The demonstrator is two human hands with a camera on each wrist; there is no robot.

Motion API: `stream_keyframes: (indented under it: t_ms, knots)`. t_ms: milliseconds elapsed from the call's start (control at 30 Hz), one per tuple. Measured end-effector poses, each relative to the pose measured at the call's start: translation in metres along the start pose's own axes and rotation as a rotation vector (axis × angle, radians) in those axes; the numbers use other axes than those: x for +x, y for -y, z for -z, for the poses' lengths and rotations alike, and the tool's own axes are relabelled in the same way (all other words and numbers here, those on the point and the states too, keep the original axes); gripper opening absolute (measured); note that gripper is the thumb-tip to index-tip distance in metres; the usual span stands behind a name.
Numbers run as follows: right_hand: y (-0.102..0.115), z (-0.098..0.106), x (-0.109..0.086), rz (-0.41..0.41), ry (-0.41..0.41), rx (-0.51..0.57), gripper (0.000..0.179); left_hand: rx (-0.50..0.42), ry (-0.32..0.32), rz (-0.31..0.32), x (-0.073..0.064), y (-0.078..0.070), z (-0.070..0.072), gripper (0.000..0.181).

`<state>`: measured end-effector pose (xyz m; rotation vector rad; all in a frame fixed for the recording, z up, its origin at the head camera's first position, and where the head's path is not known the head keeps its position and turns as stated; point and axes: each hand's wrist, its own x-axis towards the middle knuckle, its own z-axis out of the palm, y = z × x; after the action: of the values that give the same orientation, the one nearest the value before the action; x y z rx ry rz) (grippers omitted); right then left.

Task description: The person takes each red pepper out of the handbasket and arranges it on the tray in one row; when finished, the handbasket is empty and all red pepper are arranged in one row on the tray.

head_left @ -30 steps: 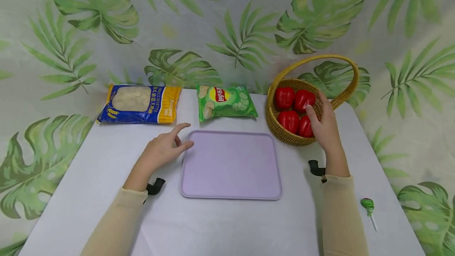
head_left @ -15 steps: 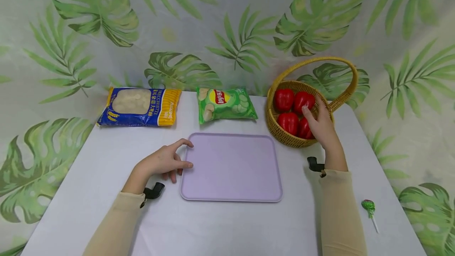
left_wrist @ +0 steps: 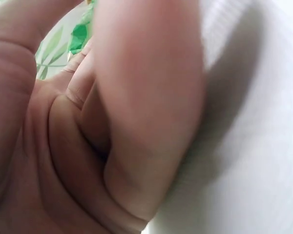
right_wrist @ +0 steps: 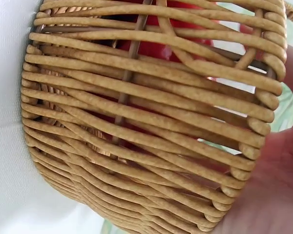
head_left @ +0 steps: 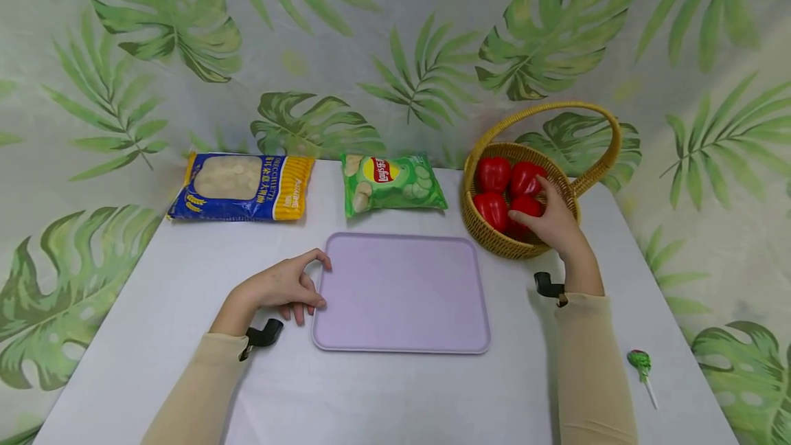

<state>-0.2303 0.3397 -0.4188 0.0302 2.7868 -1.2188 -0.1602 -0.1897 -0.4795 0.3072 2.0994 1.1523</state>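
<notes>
In the head view my right hand reaches into a wicker basket at the back right. Its thumb and fingers are curled round a red bell pepper at the basket's front right. Several red bell peppers sit together in there; one pepper lies left of my thumb. The right wrist view shows mostly the basket's woven side, hiding the grip. My left hand rests at the left rim of a lilac tray, thumb and index fingertips right at its edge, other fingers loosely bent beside it.
A green bag of chips lies behind the tray. Left of it is a blue and yellow pasta bag. A green-wrapped lollipop lies at the right, beside my sleeve. The basket's tall handle arches above its rim.
My left hand has come down to the tray's left rim. My right hand has closed its fingers round the front right pepper, and the pepper beside it has shifted left.
</notes>
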Motion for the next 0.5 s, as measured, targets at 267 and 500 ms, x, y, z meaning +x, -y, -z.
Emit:
stream_keyframes:
  t_ms: [267,500]
  knots:
    - [-0.0018,0.0026,0.0034,-0.056,0.078,-0.066,0.11,-0.019,0.015,-0.011,0.0007,0.0026,0.0015,0.063]
    - [-0.0006,0.0029,0.0045,-0.057,0.102,-0.115,0.107,-0.041,0.022,-0.003,0.0006,0.0049,0.0016,0.063]
